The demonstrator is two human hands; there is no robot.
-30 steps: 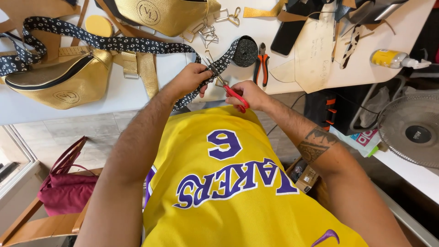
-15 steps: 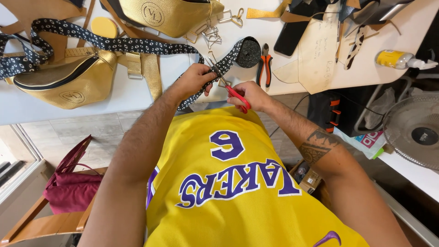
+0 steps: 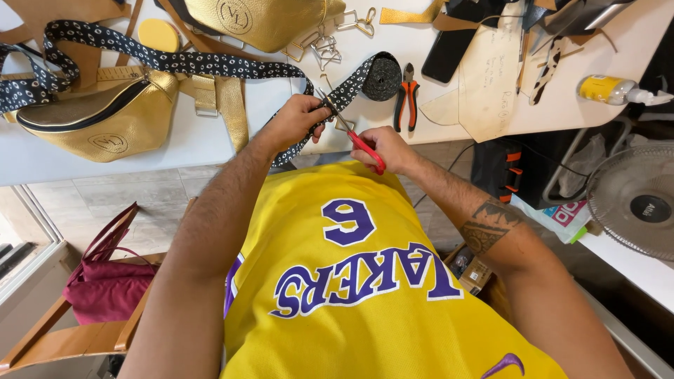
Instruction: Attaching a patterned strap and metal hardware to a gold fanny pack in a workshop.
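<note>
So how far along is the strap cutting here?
Done: one gold bag already carries patterned strap across the white table. In hand: the left hand holds the black patterned strap while the right hand sets red-handled scissors across it. Left: the strap looks uncut; its roll remains attached.

This is a small bag-making workshop, likely set up in a home. A white worktable runs across the top of the frame, crowded with gold leather bags, a patterned strap, loose metal buckles, leather scraps and paper patterns. Pliers with orange grips and a glue bottle lie at upper right. A floor fan stands at right, a wooden chair with a maroon bag at lower left, on tiled floor.
</note>
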